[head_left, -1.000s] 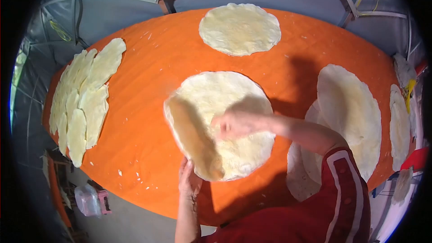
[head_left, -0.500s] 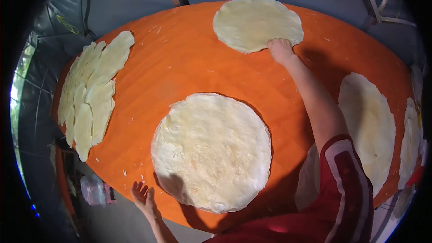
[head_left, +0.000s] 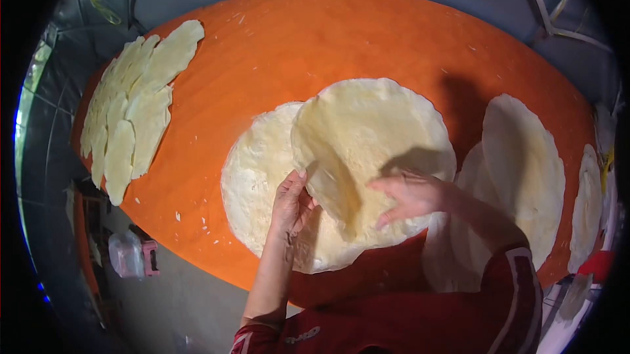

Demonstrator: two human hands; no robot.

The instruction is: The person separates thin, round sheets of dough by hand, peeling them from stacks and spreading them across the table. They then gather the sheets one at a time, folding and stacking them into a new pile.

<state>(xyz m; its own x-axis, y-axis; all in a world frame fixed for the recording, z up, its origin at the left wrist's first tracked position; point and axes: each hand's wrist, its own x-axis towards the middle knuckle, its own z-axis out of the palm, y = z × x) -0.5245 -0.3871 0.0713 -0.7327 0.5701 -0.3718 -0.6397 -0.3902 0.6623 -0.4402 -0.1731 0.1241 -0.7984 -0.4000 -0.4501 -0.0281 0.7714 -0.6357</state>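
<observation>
A thin, round, pale flatbread (head_left: 387, 114) lies partly over a whiter round stack of flatbread (head_left: 256, 157) at the middle of the orange table. My left hand (head_left: 293, 202) pinches its near left edge between thumb and fingers, and that edge is lifted and curls up. Above the sheet's near right part is my right hand (head_left: 413, 193), fingers spread and slightly blurred, holding nothing. Its shadow falls on the flatbread just beyond it.
Overlapping flatbread pieces (head_left: 147, 108) cover the table's left end. More round sheets (head_left: 525, 177) lie on the right, with another (head_left: 586, 209) at the far right edge. Small crumbs dot the orange tabletop (head_left: 223, 72). A clear plastic container (head_left: 126, 255) stands below at left.
The flatbread from the far side came toward me onto the stack. My right hand drew back and let go; my left hand rose from the table edge and took hold of the sheet's rim.
</observation>
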